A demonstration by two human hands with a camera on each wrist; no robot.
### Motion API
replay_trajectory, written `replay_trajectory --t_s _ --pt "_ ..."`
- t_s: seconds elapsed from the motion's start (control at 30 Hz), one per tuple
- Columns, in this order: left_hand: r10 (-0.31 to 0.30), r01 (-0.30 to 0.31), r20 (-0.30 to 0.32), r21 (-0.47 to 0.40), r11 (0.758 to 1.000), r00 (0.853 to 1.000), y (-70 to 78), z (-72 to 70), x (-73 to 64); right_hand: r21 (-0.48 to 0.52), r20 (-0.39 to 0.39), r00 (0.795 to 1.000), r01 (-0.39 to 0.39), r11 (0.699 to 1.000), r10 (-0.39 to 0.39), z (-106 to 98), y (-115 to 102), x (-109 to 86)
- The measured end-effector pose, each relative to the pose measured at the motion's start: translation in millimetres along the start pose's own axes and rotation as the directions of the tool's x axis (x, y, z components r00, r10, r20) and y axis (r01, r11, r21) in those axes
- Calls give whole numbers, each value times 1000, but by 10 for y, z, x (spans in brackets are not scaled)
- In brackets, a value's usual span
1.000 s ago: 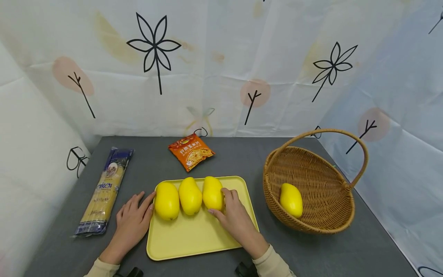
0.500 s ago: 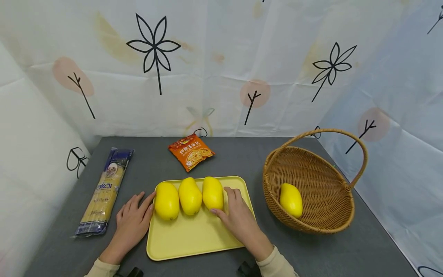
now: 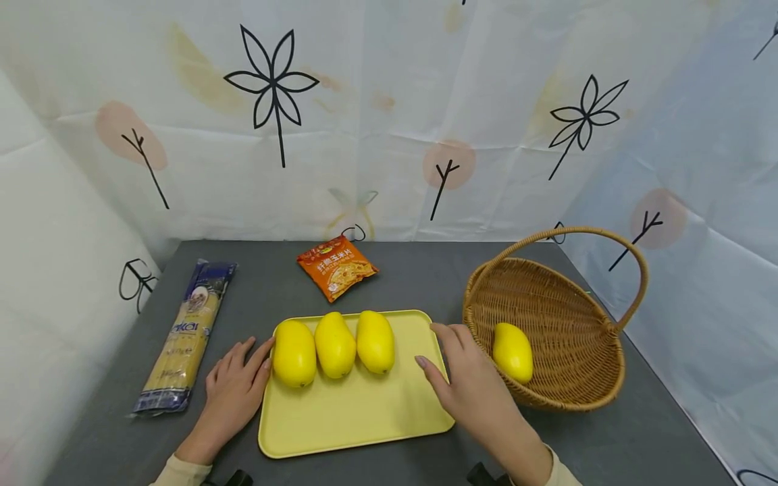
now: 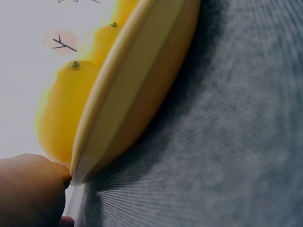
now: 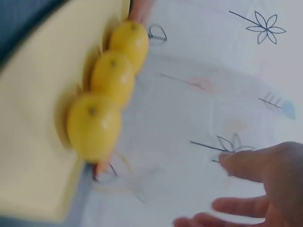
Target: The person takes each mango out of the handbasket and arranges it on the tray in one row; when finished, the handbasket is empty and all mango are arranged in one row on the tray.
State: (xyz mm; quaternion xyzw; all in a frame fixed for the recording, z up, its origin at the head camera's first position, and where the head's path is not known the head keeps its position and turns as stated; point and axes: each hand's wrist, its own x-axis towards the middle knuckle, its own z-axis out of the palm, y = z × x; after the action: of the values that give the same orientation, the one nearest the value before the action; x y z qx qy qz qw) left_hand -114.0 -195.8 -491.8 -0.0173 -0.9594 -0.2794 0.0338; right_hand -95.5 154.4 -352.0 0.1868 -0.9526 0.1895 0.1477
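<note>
Three yellow mangoes stand in a row on the far half of a yellow tray point(image 3: 358, 418): a left mango point(image 3: 294, 354), a middle mango point(image 3: 335, 344) and a right mango point(image 3: 375, 342). My left hand point(image 3: 238, 383) rests at the tray's left rim, its fingertips beside the left mango; in the left wrist view the thumb point(image 4: 33, 184) touches the rim. My right hand point(image 3: 471, 381) is over the tray's right edge, apart from the mangoes, holding nothing, thumb and fingers spread. A fourth mango point(image 3: 512, 352) lies inside the wicker basket point(image 3: 568, 337) at the right.
A long pack of noodles point(image 3: 185, 337) lies left of the tray. An orange snack bag point(image 3: 337, 268) is behind the tray, near the table's back edge. Patterned cloth point(image 3: 365, 121) hangs behind and at both sides of the grey table point(image 3: 419, 270). The basket's tall handle point(image 3: 644, 277) arches upward.
My right hand has left the right mango and moved rightward toward the basket, with nothing in it. The left hand, tray and mangoes stay where they were.
</note>
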Motion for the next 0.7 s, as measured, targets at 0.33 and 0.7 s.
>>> replay_trajectory --t_s 0.33,0.7 --pt "-3 3 4 -1 1000 1000 12 -9 -3 -127 56 977 -198 972 206 -463 361 -54" --pt "0 0 -7 1 1000 1000 4 -1 0 -191 227 864 -413 890 449 -446 895 -45"
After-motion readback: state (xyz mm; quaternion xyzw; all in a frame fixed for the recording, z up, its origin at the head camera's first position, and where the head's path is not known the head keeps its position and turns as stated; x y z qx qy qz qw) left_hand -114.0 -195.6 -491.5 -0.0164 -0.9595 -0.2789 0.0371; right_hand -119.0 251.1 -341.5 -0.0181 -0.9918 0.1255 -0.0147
